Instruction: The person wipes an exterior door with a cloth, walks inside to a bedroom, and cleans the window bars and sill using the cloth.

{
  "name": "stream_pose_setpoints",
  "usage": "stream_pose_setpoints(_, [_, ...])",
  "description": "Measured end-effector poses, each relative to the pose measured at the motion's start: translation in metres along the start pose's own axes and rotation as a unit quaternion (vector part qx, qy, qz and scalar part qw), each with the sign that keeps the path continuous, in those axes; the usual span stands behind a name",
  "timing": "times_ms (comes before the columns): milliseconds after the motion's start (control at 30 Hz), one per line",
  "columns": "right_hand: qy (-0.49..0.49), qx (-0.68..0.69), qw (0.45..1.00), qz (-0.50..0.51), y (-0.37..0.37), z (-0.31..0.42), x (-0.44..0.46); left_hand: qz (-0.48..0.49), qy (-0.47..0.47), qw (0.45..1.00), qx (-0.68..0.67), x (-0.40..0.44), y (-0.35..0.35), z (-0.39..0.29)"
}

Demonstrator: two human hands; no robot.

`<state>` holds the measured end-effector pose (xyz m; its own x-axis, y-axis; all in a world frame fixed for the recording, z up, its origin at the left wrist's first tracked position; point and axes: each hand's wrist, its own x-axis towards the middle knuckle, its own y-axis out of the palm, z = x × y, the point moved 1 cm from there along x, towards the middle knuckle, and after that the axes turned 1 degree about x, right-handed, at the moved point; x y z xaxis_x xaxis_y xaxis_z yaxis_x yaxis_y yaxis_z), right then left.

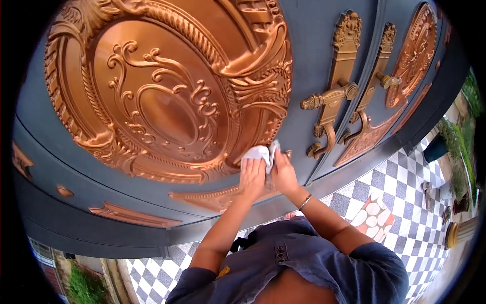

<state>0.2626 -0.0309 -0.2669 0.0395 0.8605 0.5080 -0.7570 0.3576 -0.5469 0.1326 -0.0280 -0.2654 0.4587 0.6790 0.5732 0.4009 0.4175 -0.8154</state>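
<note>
Across the grey double door (309,30), what a gleam off that copper medallion (164,106)! Left hand (252,176): fingers over fabric, grip's closure impossible to tell; right hand (284,175): grip pinching a fold of white cloth (257,152), right at the medallion's lower-right rim.

Right of the hands, a smooth strip of grey door (307,50) leaves a flat way up between the copper medallion (167,114) and the near handle (344,63) — tightest where its lever (319,102) juts toward the medallion, with a curved pull (330,139) standing out below. Leftward, raised rim and scrollwork obstruct any flat slide for the left hand (252,177), and the right hand (284,175) crowds its other side. Underneath, a narrow smooth band separates the medallion from the lower panel (205,198) — itself partly blocked by the forearms.
</note>
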Motion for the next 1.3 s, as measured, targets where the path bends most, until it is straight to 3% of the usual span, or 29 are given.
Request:
stream_pose_setpoints(33, [-0.056, -0.002, 0.995, -0.079, -0.008, 0.006, 0.004, 0.002, 0.000, 1.000, -0.003, 0.011, -0.014, -0.005])
stream_pose_setpoints(100, [0.015, 0.070, 0.994, -0.086, -0.032, 0.032, 0.029, -0.025, -0.015, 1.000, -0.013, 0.037, -0.038, -0.010])
stream_pose_setpoints(200, [0.006, 0.087, 0.990, -0.113, -0.032, 0.046, 0.045, -0.088, 0.028, 0.995, -0.025, 0.059, -0.052, -0.005])
stream_pose_setpoints(233, [-0.008, 0.073, 0.989, -0.131, -0.022, 0.045, 0.043, -0.084, 0.029, 0.996, -0.024, 0.052, -0.048, 0.000])
stream_pose_setpoints(300, [-0.008, 0.070, 0.985, -0.159, 0.002, 0.040, 0.033, 0.030, 0.021, 0.999, 0.027, 0.031, -0.026, 0.022])
stream_pose_setpoints(433, [0.088, 0.165, 0.981, -0.051, 0.069, 0.023, -0.013, 0.099, 0.013, 0.989, 0.108, -0.029, 0.003, 0.050])
stream_pose_setpoints(467, [0.022, 0.108, 0.993, -0.038, 0.086, 0.017, -0.025, 0.116, 0.019, 0.988, 0.098, -0.037, 0.004, 0.055])
stream_pose_setpoints(500, [0.025, 0.111, 0.993, -0.033, 0.090, 0.023, -0.029, 0.121, 0.015, 0.988, 0.099, -0.041, 0.001, 0.057])
stream_pose_setpoints(567, [0.162, 0.199, 0.966, 0.016, 0.099, 0.031, -0.028, 0.137, 0.049, 0.984, 0.100, -0.044, -0.004, 0.062])
stream_pose_setpoints(700, [0.157, 0.218, 0.963, 0.006, 0.111, 0.026, -0.034, 0.109, 0.063, 0.987, 0.102, -0.058, 0.004, 0.067])
stream_pose_setpoints(733, [0.267, 0.314, 0.907, 0.088, 0.090, 0.042, -0.031, 0.117, 0.026, 0.989, 0.085, -0.064, 0.000, 0.061])
stream_pose_setpoints(767, [0.269, 0.317, 0.905, 0.094, 0.092, 0.040, -0.035, 0.125, -0.009, 0.990, 0.070, -0.070, -0.005, 0.057])
stream_pose_setpoints(833, [0.288, 0.260, 0.897, 0.212, 0.094, 0.040, -0.039, 0.122, 0.006, 0.990, 0.065, -0.079, -0.013, 0.053])
stream_pose_setpoints(867, [0.316, 0.343, 0.856, 0.224, 0.090, 0.040, -0.043, 0.145, -0.081, 0.986, 0.015, -0.085, -0.015, 0.052])
stream_pose_setpoints(900, [0.317, 0.347, 0.853, 0.229, 0.092, 0.039, -0.047, 0.166, -0.169, 0.971, -0.036, -0.090, -0.018, 0.047])
stream_pose_setpoints(967, [0.141, 0.267, 0.949, 0.093, 0.091, 0.038, -0.046, 0.127, -0.204, 0.969, -0.051, -0.091, -0.020, 0.039])
stream_pose_setpoints(1033, [0.101, 0.286, 0.951, 0.058, 0.083, 0.043, -0.031, -0.040, -0.179, 0.983, -0.014, -0.077, -0.032, 0.028])
stream_pose_setpoints(1067, [0.056, 0.302, 0.951, 0.025, 0.078, 0.047, -0.019, -0.077, -0.158, 0.984, -0.009, -0.071, -0.033, 0.028])
stream_pose_setpoints(1167, [-0.005, 0.316, 0.949, 0.014, 0.077, 0.055, 0.000, -0.072, -0.154, 0.985, 0.044, -0.055, -0.039, 0.030])
stream_pose_setpoints(1200, [-0.034, 0.260, 0.965, 0.015, 0.078, 0.056, 0.001, -0.031, -0.196, 0.980, 0.028, -0.066, -0.028, 0.040])
stream_pose_setpoints(1300, [-0.076, 0.164, 0.983, 0.024, 0.078, 0.053, 0.001, 0.025, -0.179, 0.981, 0.076, -0.084, -0.017, 0.053])
